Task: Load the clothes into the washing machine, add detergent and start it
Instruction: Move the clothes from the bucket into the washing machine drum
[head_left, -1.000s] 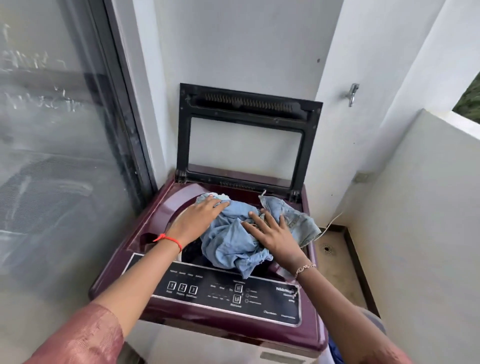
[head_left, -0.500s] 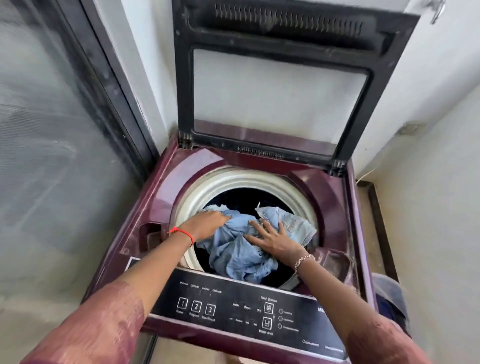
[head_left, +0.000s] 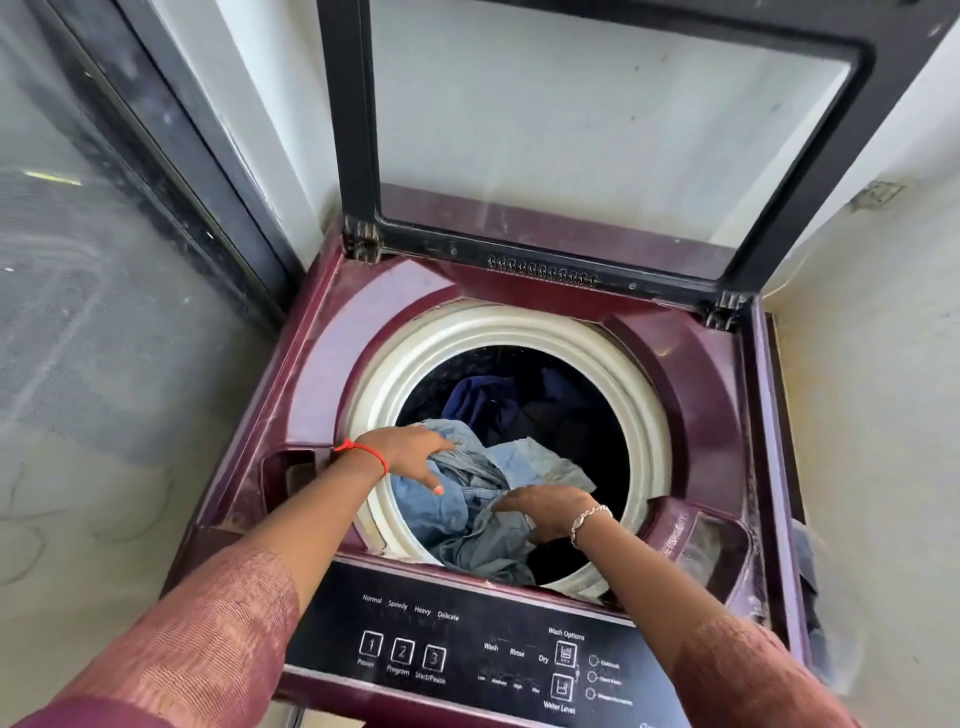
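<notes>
The maroon top-load washing machine (head_left: 332, 374) stands with its glass lid (head_left: 353, 130) raised. A crumpled light blue garment (head_left: 535, 462) lies in the near part of the drum, inside the cream drum rim (head_left: 519, 322). Dark blue clothes (head_left: 498, 405) lie deeper behind it. My left hand (head_left: 410, 457) rests on the garment's left side, thumb spread, fingertips sunk into the folds. My right hand (head_left: 545, 512) presses down on its right side, wrist over the rim. No detergent is in view.
The black control panel (head_left: 467, 623) with numbered buttons runs along the machine's near edge. A glass sliding door (head_left: 104, 260) stands close on the left, a white wall (head_left: 883, 415) close on the right. Recessed compartments (head_left: 717, 540) flank the drum.
Both hands have gone lower with the blue garment, from above the opening down inside the rim. The camera has moved closer and tilted down.
</notes>
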